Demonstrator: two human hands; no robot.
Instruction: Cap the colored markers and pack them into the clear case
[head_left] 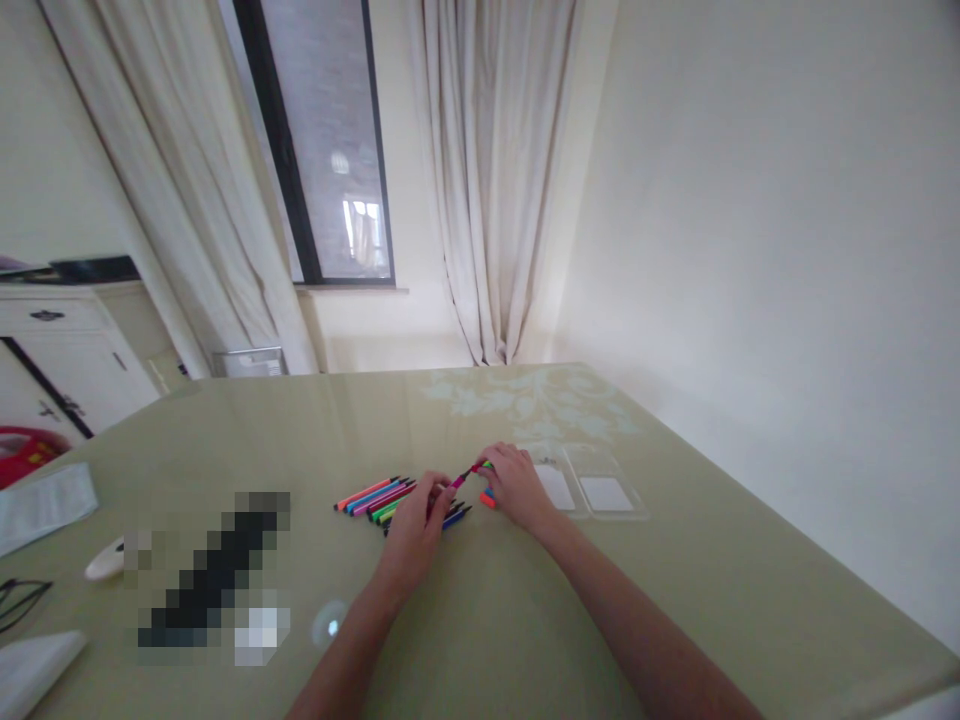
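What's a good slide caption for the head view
Left hand holding a magenta pen toward the right hand, with more pens and a clear case on the table.

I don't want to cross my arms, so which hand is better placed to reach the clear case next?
Your right hand, probably: it's close by the clear case. Your left hand is farther away, holding a magenta marker near the other markers, and the right hand lies between.
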